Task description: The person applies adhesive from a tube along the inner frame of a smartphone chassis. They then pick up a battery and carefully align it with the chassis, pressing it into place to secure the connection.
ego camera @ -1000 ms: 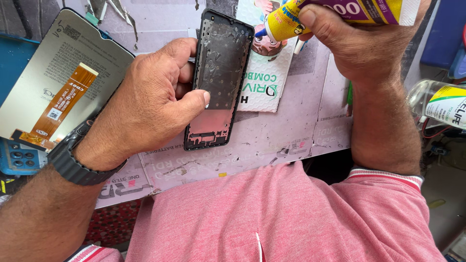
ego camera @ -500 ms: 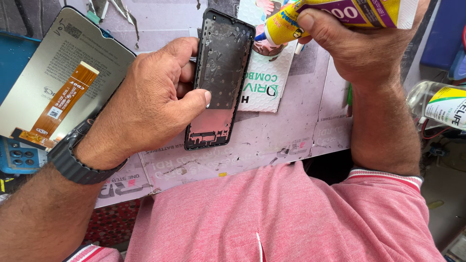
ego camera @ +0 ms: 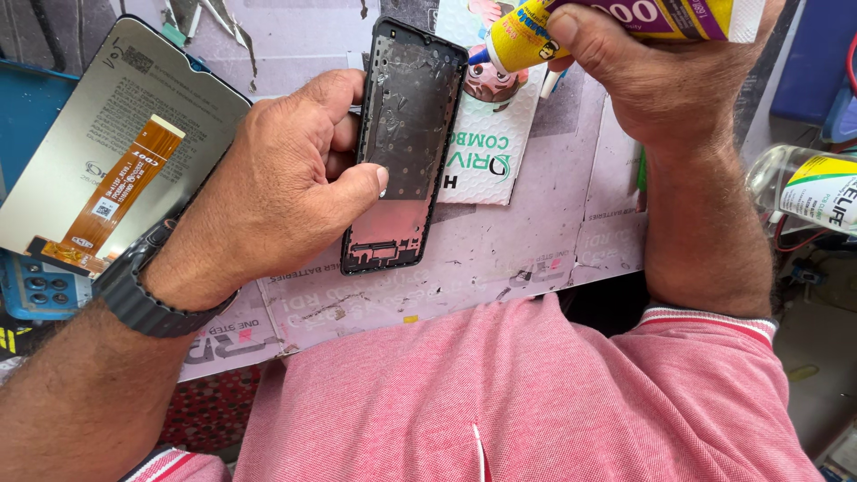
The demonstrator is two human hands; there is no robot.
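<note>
My left hand grips a black phone frame by its left edge, thumb pressed on its inner face, holding it tilted above the paper-covered bench. My right hand squeezes a yellow and purple glue tube whose blue nozzle touches the frame's top right corner. A dark watch sits on my left wrist.
A phone display panel with an orange flex cable lies face down at the left. A white printed packet lies under the frame. A clear bottle lies at the right edge. A blue mat shows at far left.
The frame and both hands shifted very slightly; the nozzle stays at the frame's top right corner.
</note>
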